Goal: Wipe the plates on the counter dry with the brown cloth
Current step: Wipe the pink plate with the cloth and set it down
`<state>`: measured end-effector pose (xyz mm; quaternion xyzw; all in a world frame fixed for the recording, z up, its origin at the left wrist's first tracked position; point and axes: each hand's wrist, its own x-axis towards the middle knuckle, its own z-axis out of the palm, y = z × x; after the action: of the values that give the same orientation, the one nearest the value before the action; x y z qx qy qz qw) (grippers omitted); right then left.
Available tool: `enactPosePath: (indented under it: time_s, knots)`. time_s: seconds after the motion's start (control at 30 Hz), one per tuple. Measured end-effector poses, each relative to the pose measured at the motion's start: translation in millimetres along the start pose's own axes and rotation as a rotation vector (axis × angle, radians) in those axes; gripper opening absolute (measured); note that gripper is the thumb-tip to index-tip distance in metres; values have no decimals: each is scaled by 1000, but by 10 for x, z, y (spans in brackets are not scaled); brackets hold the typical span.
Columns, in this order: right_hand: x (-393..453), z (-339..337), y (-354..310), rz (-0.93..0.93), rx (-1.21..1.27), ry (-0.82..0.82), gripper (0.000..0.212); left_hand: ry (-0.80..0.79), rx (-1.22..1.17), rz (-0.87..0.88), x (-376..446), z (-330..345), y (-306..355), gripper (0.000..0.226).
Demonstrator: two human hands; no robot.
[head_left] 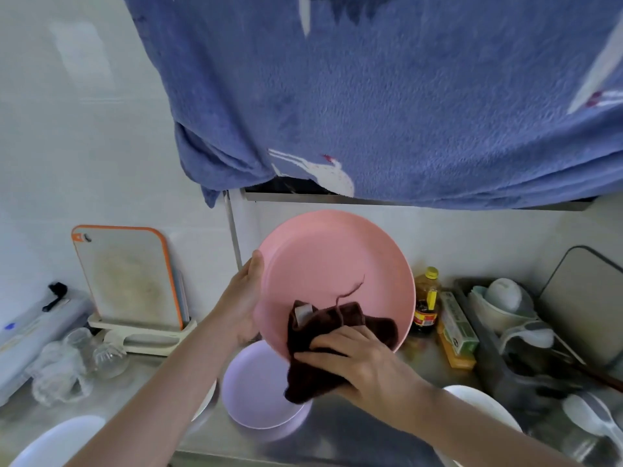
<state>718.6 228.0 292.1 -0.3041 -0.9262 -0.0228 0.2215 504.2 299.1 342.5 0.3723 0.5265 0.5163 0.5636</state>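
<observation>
Pink plate (337, 264) is the landmark: round, matte, shallow rim, held up tilted above the counter (337, 429), face toward the camera. Left hand (244, 298) grips its left rim, thumb on the front edge, fingers curled behind out of sight. Brown cloth (313, 335) lies bunched against the plate's lower face, dark fuzzy terry, with a white label and a loose thread trailing up over the pink surface. Right hand (357, 362) sits at the plate's bottom edge, fingers curled over the cloth and clutching it, pressing it onto the plate; one cloth end hangs down below the hand. Directly under the pink plate, a lilac plate (256, 382) lies flat on the steel counter, round, smooth. White plates: one (54, 439) lower left of the pink plate, one (482, 406) lower right, both partly cut off. Left of the pink plate, a grey cutting board (128, 278) with orange edge stands upright in a cream holder, with clear glasses (81, 358) below it. Right of the plate, touching distance unclear, a yellow-capped bottle (426, 301) of dark liquid, then a green-yellow box (455, 328), then a drying rack (526, 332) with white bowls. Above the plate hangs a blue fleecy fabric (387, 96) with white bird print.
</observation>
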Motion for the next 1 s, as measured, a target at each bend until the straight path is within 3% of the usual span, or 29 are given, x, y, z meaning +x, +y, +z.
enactPosePath:
  time_s: [0.23, 0.37, 0.57, 0.7, 0.9, 1.0]
  knots:
    - [-295, -505, 522, -215, -286, -227, 37, -67, 112, 48, -23, -114, 79, 48]
    - [-404, -556, 582, -129, -437, -204, 47, -61, 67, 50, -41, -101, 114, 51]
    - [-438, -188, 243, -44, -343, -162, 47, -67, 55, 63, -118, 66, 95, 41]
    - [-116, -117, 27, -36, -278, -140, 51, -124, 77, 25, -117, 184, 17, 54]
    - [301, -141, 209, -28, -398, -123, 61, -191, 76, -74, -177, 216, -17, 73]
    - [434, -192, 290, -19, -419, -81, 63, -204, 114, -23, -243, 216, -37, 60]
